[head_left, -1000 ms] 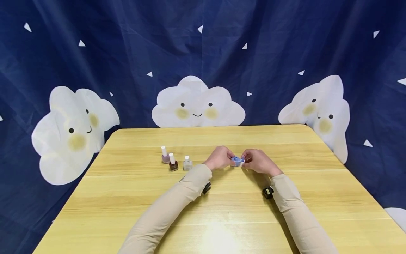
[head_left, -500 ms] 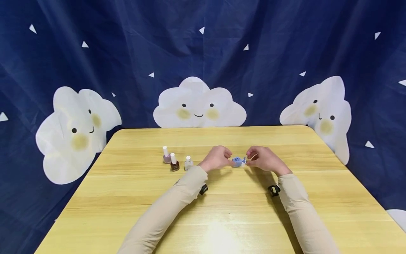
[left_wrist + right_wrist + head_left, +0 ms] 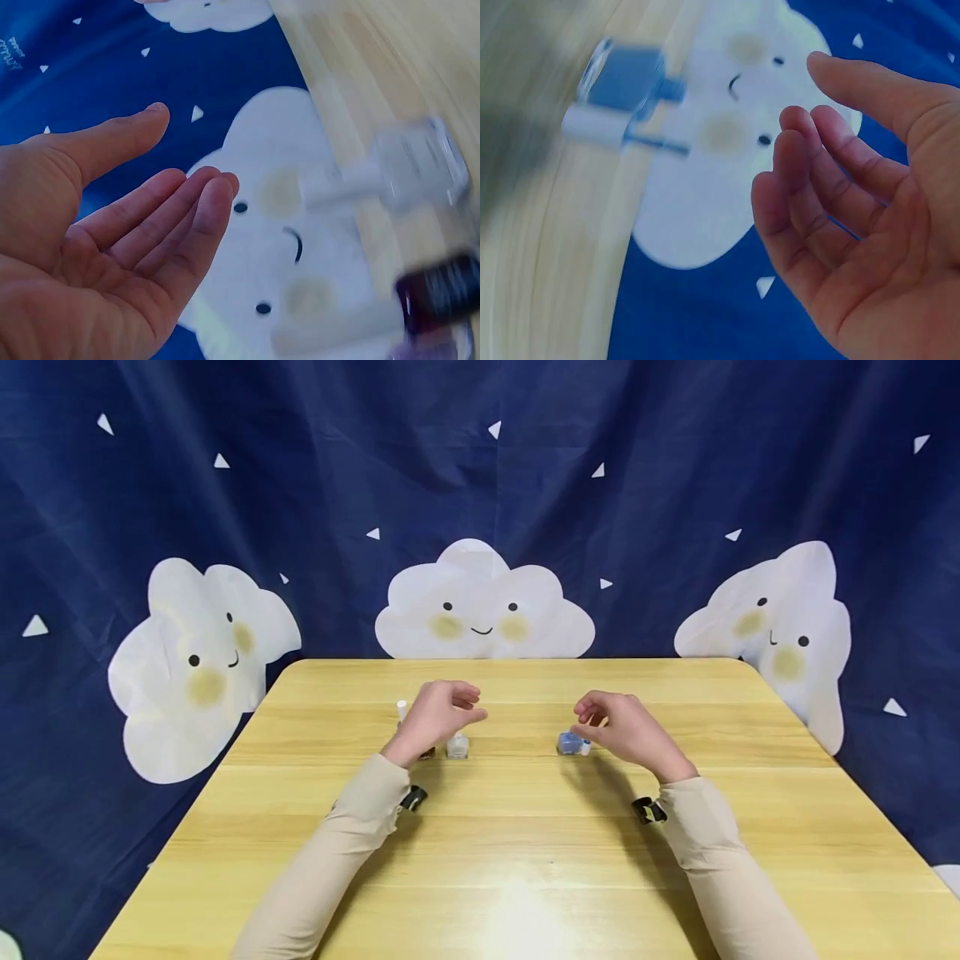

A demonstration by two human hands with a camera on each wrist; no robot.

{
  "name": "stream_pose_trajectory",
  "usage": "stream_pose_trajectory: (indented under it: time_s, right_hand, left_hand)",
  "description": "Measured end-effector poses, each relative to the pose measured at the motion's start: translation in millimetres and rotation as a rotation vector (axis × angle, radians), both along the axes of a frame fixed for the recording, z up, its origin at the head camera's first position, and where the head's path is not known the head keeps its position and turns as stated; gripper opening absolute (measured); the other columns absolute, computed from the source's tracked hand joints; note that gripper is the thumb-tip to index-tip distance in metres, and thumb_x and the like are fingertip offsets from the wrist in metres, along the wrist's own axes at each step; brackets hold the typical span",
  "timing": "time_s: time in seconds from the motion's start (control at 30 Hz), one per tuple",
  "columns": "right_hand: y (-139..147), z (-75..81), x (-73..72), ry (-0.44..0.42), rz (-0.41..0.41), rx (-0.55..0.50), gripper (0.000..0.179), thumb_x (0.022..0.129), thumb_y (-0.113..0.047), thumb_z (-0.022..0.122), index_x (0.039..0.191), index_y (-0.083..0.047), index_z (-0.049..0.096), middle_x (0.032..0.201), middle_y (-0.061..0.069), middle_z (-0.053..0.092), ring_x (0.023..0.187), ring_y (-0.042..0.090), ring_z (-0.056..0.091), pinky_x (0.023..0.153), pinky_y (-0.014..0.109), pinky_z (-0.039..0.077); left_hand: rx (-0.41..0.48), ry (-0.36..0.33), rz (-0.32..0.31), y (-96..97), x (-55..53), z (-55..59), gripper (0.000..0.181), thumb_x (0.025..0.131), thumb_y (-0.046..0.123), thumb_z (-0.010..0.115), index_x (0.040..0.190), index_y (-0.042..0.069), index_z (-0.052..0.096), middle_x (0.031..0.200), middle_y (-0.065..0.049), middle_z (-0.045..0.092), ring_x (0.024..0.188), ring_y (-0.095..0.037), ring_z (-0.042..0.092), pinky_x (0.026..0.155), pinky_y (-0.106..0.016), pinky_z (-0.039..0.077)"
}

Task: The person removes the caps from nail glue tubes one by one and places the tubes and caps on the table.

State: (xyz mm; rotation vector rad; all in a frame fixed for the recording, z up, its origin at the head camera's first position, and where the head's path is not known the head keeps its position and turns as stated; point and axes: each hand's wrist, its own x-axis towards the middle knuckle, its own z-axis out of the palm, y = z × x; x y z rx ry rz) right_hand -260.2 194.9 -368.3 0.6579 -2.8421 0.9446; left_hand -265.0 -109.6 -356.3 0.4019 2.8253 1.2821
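Note:
A blue nail polish bottle stands uncapped on the table. Its white cap stands beside it, brush pointing up and coated blue. Just above and to the right of these is my right hand, fingers loosely bent and holding nothing. My left hand, bare and relaxed, hovers over the other polishes. By its thumb side sits a clear nail polish bottle with a white cap. A dark nail polish bottle and a purple one are mostly hidden behind the left hand in the head view.
The wooden table reaches back to a dark blue curtain printed with white clouds and small triangles. Black wrist cameras sit under both sleeves.
My left hand has left the blue bottle and moved left to the other bottles. My right hand has let go of the brush cap, now standing beside the bottle, and lifted slightly.

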Motion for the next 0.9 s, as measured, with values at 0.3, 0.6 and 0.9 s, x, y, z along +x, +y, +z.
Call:
stream_pose_trajectory:
  time_s: [0.3, 0.6, 0.9]
  right_hand:
    - [-31.9, -1.4, 11.2, 0.007, 0.094, -0.02, 0.014, 0.092, -0.018, 0.076, 0.1, -0.009, 0.069, 0.083, -0.003, 0.071, 0.074, 0.009, 0.066, 0.07, 0.03, 0.055]
    - [-35.0, -7.2, 14.1, 0.008, 0.117, 0.001, 0.015, 0.093, -0.02, 0.075, 0.1, -0.008, 0.07, 0.085, -0.004, 0.07, 0.076, 0.008, 0.064, 0.072, 0.03, 0.054]
    - [-33.6, -5.5, 16.4, -0.004, 0.126, -0.004, 0.012, 0.095, -0.02, 0.074, 0.1, -0.01, 0.07, 0.085, -0.004, 0.07, 0.076, 0.008, 0.063, 0.071, 0.03, 0.053]
  left_hand:
    - [-0.079, 0.074, 0.034, -33.7, 21.7, -13.9, 0.036, 0.092, 0.019, 0.078, 0.122, 0.001, 0.072, 0.119, -0.014, 0.074, 0.106, -0.026, 0.071, 0.089, -0.041, 0.057]
    - [-0.04, 0.067, 0.078, -28.7, 24.8, -41.2, 0.035, 0.089, 0.009, 0.078, 0.121, -0.005, 0.07, 0.118, -0.019, 0.073, 0.092, -0.025, 0.075, 0.079, -0.036, 0.06]
    - [-0.132, 0.108, 0.106, -21.0, 21.1, -59.5, 0.036, 0.088, 0.013, 0.081, 0.12, 0.0, 0.072, 0.11, -0.013, 0.077, 0.087, -0.022, 0.075, 0.116, -0.067, 0.019]
